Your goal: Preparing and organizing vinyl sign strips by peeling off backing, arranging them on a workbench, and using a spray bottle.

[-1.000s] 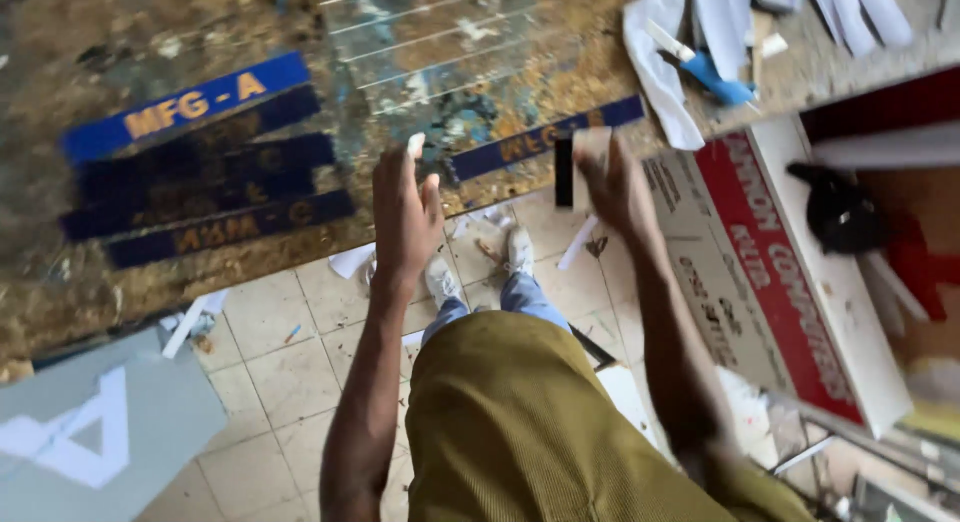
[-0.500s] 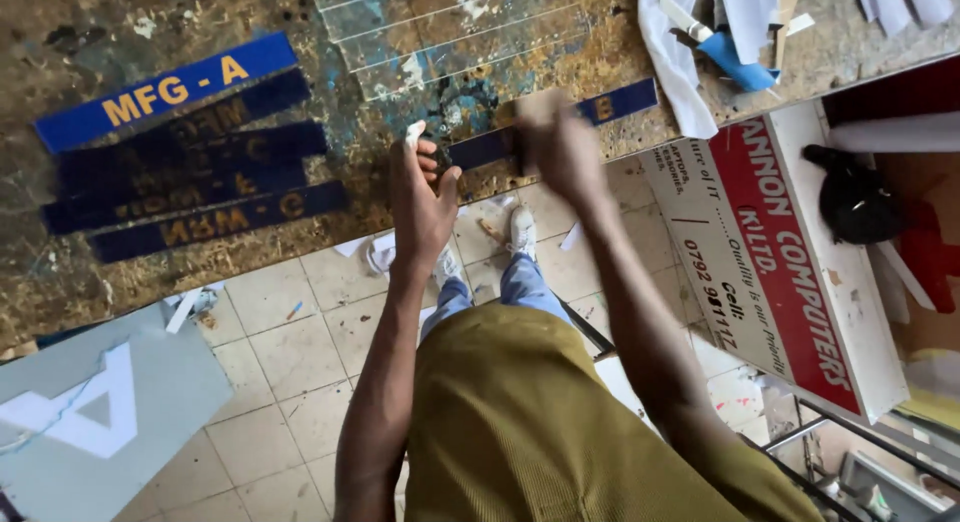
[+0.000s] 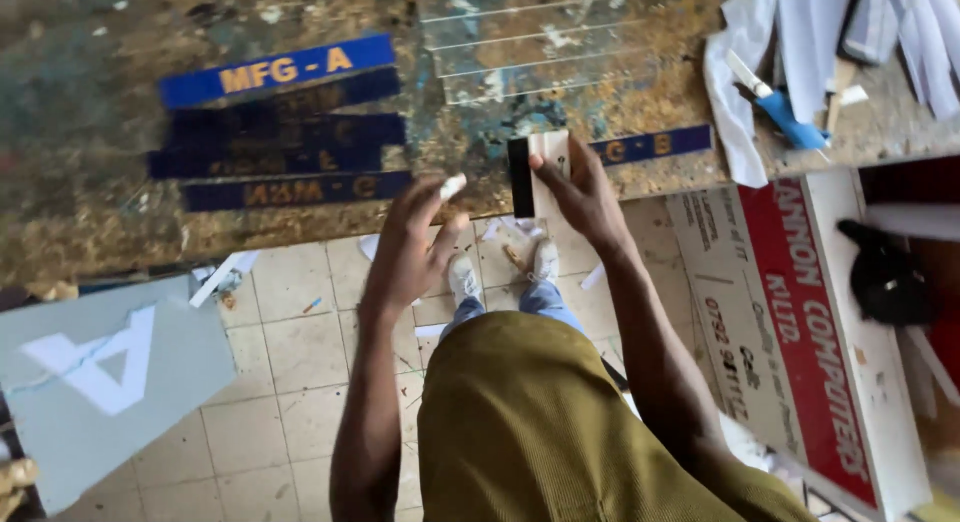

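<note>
In the head view, a small pale rectangular piece with a black edge (image 3: 537, 172) is being held upright in the right hand (image 3: 580, 197), just above the near edge of the bench (image 3: 90, 232). Its long axis is being kept roughly vertical in the picture, pointing away from the body toward the bench. It is being gripped from its right side and lower end, the thumb being laid across its pale face and the fingers being curled behind it. The right hand is therefore closed on the piece, and this hand is the nearer one to it.

The left hand (image 3: 410, 247) is being held just to the left of the piece and slightly lower, apart from it. A small white scrap (image 3: 452, 187) is being pinched at its fingertips, the other fingers being loosely bent, so this hand is closed on the scrap alone. Both forearms are being stretched forward from the body, the wrists being raised over the tiled floor (image 3: 280, 422).

Just beyond the held piece, a blue lettered strip (image 3: 650, 144) is lying on the bench, its long axis running left to right, almost square to the piece. Further left, a stack of blue strips (image 3: 285, 132) is lying well apart from both hands. Clear sheets (image 3: 560, 42) are lying farther back on the bench.
</note>
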